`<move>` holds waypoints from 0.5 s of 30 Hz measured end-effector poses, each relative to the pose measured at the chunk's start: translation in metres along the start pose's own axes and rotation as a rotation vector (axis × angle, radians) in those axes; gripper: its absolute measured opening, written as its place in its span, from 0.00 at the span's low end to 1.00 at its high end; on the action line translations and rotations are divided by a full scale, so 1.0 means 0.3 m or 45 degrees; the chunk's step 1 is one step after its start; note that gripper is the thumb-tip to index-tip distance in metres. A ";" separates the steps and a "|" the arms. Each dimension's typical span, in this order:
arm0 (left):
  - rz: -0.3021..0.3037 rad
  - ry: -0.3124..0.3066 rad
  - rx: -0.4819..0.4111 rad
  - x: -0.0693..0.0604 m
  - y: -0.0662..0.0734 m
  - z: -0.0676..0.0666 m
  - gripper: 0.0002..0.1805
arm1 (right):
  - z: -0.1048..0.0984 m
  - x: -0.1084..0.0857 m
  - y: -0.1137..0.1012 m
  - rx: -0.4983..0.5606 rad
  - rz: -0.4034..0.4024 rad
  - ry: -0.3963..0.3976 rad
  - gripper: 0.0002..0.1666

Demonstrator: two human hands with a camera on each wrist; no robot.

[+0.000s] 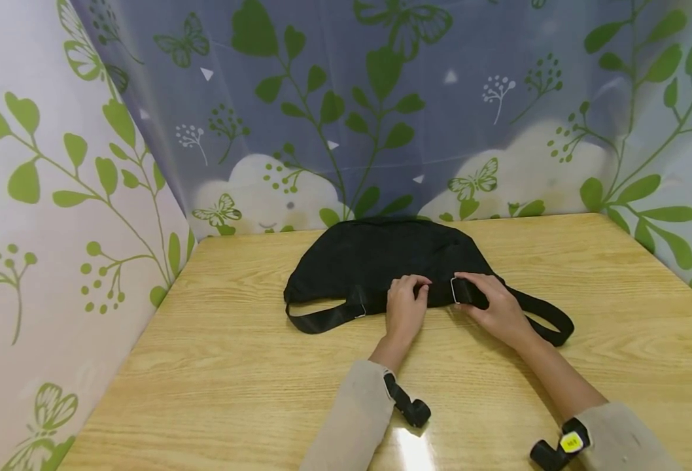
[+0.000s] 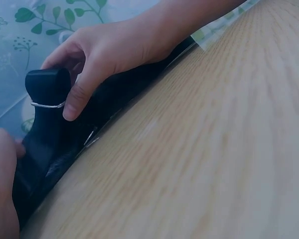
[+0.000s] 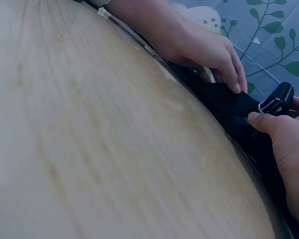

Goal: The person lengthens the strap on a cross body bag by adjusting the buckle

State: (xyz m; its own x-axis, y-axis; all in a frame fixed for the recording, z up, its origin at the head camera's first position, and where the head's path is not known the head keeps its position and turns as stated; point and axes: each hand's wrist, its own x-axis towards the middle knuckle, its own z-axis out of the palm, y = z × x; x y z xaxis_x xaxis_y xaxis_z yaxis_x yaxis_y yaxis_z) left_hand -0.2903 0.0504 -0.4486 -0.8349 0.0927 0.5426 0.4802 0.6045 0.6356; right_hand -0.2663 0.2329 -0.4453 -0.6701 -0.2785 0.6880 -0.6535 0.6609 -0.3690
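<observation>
A black waist bag (image 1: 393, 252) lies on the wooden table, its strap (image 1: 440, 294) running along the near edge. My left hand (image 1: 406, 307) pinches this strap near the middle of the bag. To its right, my right hand (image 1: 495, 309) grips the strap beside a metal slider buckle (image 1: 454, 290). In the left wrist view the strap stands up in a folded loop (image 2: 48, 82) above the slider, with the right thumb against it. A second metal slider (image 1: 360, 312) sits on the left part of the strap. The fingertips behind the strap are partly hidden.
The light wooden table (image 1: 234, 386) extends around the bag. A strap loop (image 1: 549, 320) lies out to the right and another (image 1: 316, 322) to the left. Behind stands a blue leaf-and-butterfly patterned curtain (image 1: 299, 131), with patterned side walls.
</observation>
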 end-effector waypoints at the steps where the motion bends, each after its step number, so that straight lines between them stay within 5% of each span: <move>1: 0.023 -0.014 -0.035 0.000 0.000 0.001 0.04 | 0.000 0.000 0.000 0.001 -0.004 -0.003 0.37; 8: 0.149 -0.092 -0.187 -0.002 -0.003 0.008 0.06 | 0.001 -0.003 0.001 -0.003 -0.027 -0.042 0.37; 15: 0.070 -0.016 -0.060 0.001 -0.003 0.004 0.08 | -0.003 0.000 -0.001 0.005 -0.020 -0.019 0.37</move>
State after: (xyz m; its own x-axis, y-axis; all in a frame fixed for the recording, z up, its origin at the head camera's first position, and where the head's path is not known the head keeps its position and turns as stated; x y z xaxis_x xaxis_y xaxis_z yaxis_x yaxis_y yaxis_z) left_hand -0.2913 0.0509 -0.4497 -0.8100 0.1346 0.5708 0.5374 0.5601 0.6305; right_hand -0.2659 0.2331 -0.4446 -0.6651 -0.2991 0.6842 -0.6652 0.6536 -0.3609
